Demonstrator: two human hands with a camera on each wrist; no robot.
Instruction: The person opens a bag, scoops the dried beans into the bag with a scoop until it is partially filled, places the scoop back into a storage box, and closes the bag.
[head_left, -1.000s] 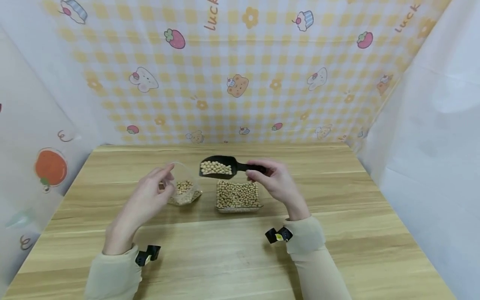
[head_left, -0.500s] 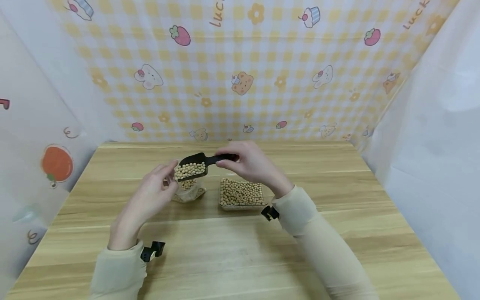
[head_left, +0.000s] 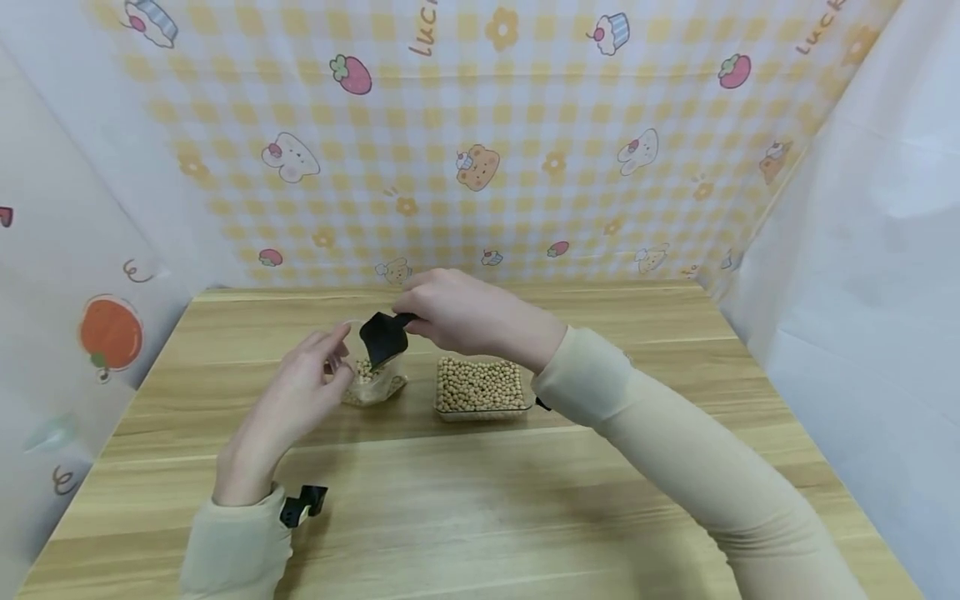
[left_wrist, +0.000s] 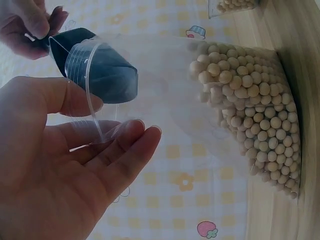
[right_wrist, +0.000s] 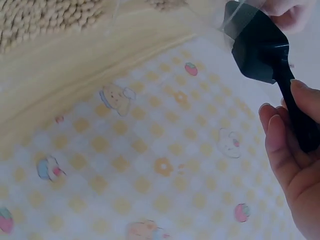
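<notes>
A clear plastic bag (left_wrist: 165, 80) stands on the table with pale round beans, like soybeans (left_wrist: 260, 115), in its lower part. At its round mouth, my left hand (head_left: 303, 375) holds the rim between thumb and fingers. My right hand (head_left: 457, 312) grips a black scoop (head_left: 384, 340) by the handle. The scoop is steeply tilted, its bowl reaching into the bag's mouth in the left wrist view. In the head view its back faces me, so whatever is inside the bowl is hidden. The right wrist view shows the thumb and fingers around the handle (right_wrist: 297, 112).
Right of the bag sits a clear rectangular container (head_left: 483, 414) filled with the same beans. Both stand on a wood-grain table (head_left: 435, 517). A patterned yellow-checked cloth (head_left: 517, 192) hangs behind, with white sheets at both sides.
My right hand has carried the bean-filled scoop left from above the container to the bag and tipped it over. My left hand has stayed at the bag's mouth.
</notes>
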